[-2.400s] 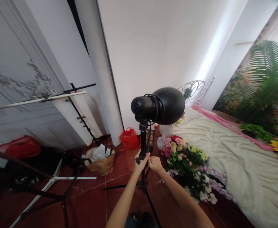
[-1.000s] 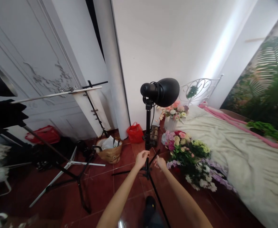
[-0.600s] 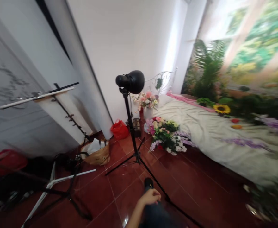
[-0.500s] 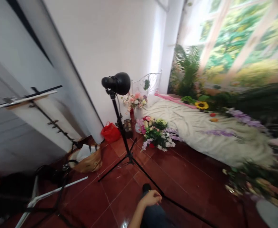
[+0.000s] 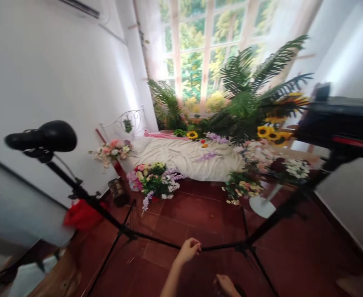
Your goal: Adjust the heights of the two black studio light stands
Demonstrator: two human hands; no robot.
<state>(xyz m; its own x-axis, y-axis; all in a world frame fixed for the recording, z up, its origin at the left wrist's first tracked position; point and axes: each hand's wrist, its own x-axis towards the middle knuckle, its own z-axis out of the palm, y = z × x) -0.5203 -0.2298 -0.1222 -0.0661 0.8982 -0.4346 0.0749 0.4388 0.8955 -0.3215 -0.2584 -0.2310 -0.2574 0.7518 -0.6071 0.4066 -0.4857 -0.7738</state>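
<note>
My left hand (image 5: 190, 250) hangs low in front of me, its fingers loosely curled with nothing seen in them. Behind it run the tripod legs of a black studio light (image 5: 57, 136) on the left and of a blurred dark light (image 5: 339, 123) on the right; I cannot tell whether the hand touches them. At the bottom edge, my right hand (image 5: 226, 284) is partly cut off and blurred, so its grip is unclear. Bouquets of flowers (image 5: 156, 179) lie before a bed (image 5: 181, 156) draped in cream cloth.
A red bag (image 5: 84, 214) and a brown lantern-like object (image 5: 118, 192) stand behind the left tripod. A basket (image 5: 54, 276) sits at the lower left. Palm leaves (image 5: 246, 95), sunflowers (image 5: 272, 134) and a white round-based stand (image 5: 263, 206) are on the right.
My view has swung to the right, bringing the right-hand light and the whole bed into sight. My right hand has come into view at the bottom. My left hand stays loosely curled.
</note>
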